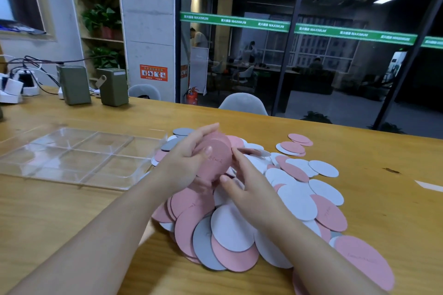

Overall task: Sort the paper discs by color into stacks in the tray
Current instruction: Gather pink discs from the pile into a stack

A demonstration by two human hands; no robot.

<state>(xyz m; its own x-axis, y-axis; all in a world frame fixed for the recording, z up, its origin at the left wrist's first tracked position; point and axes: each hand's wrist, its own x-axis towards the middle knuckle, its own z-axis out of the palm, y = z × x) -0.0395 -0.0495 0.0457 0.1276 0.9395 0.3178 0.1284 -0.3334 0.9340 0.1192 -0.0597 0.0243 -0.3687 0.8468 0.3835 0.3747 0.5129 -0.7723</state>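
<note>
**Over the pile: squaring a pink stack before it goes to the tray**

Above the heap of loose paper discs (pixel 275 199), the left hand (pixel 184 165) grips a small stack of pink discs (pixel 214 158), thumb across the top face and fingers curled behind. The right hand (pixel 242 187) meets it from the near side, thumb and fingertips pinching the stack's lower edge. Beyond the left hand's knuckles, out to its far side, lies the clear tray (pixel 79 158), its compartments apparently holding no discs yet. White, grey and pink discs spread under and past the right wrist across the wooden table (pixel 72 223).

To do this step well, I judge the edges should be tapped flush while both hands hold, any stray grey or white disc checked for, then the stack carried level to one compartment so it does not fan out.
</note>
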